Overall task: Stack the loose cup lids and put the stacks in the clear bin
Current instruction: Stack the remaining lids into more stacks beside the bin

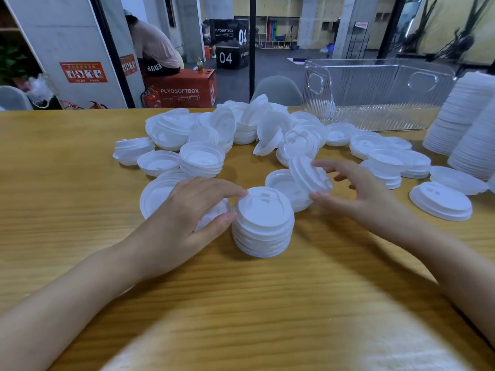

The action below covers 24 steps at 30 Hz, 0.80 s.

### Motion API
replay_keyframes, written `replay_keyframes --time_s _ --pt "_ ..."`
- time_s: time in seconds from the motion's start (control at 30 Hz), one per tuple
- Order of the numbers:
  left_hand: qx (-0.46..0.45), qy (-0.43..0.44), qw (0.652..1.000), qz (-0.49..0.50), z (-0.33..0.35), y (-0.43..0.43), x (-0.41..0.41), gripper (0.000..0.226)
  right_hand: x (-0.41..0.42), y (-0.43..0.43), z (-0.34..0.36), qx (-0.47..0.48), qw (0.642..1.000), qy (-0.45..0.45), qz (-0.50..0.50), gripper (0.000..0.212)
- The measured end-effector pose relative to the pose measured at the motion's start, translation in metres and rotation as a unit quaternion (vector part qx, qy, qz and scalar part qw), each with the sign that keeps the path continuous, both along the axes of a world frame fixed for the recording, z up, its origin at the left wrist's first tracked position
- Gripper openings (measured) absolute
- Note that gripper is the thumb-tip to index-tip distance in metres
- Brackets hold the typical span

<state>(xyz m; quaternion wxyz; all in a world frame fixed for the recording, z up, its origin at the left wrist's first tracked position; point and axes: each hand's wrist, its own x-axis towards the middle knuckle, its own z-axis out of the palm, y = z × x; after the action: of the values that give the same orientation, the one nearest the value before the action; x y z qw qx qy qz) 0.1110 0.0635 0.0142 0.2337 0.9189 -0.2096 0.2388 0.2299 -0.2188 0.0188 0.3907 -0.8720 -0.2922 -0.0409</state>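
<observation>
Dozens of loose lids (241,127) lie scattered across the wooden table (241,303), so the job looks to be in its stacking stage, with nothing in the clear bin (375,103) that stands at the far right edge. The left hand (187,215) holds a short stack (263,226) near the middle of the table, thumb against its side and forefinger on its top rim. The right hand (359,191) pinches a single lid (309,175), tilted on edge, just beside that stack. The next move likely calls for turning this lid flat, the same way up as the rest, and seating it squarely on top. Tall stacks (463,121) stand at the right. Behind the glass, a red box (182,89) reads "PLYOSOFTBOX" and a black box (230,58) reads "04"; a red notice (83,72) is too small to read.
</observation>
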Motion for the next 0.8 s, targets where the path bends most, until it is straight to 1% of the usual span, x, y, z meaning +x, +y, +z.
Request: replay_keyframes --time_s 0.1,0.17,0.27,0.33,0.47,0.8 --pt "0.009 0.001 1.0 0.005 0.0 0.0 0.0 0.035 -0.007 0.003 0.005 0.056 0.998 -0.025 0.016 0.054" --pt "0.005 0.002 1.0 0.016 -0.001 0.001 0.001 0.037 -0.018 0.008 0.008 0.078 0.995 -0.036 0.054 0.051" --pt "-0.025 0.002 0.999 0.037 -0.001 0.003 0.001 0.039 -0.036 0.02 0.008 0.063 0.987 -0.081 0.122 0.045" --pt "-0.037 -0.011 0.998 0.056 -0.001 0.004 0.002 0.04 -0.041 0.026 0.004 0.044 0.983 -0.096 0.147 0.044" --pt "-0.042 -0.027 0.996 0.081 0.0 0.004 0.003 0.04 -0.04 0.03 -0.003 0.018 0.983 -0.105 0.15 0.045" --pt "-0.024 -0.021 0.997 0.066 -0.001 0.001 0.001 0.036 -0.041 0.034 -0.007 0.014 0.981 -0.109 0.159 0.045"
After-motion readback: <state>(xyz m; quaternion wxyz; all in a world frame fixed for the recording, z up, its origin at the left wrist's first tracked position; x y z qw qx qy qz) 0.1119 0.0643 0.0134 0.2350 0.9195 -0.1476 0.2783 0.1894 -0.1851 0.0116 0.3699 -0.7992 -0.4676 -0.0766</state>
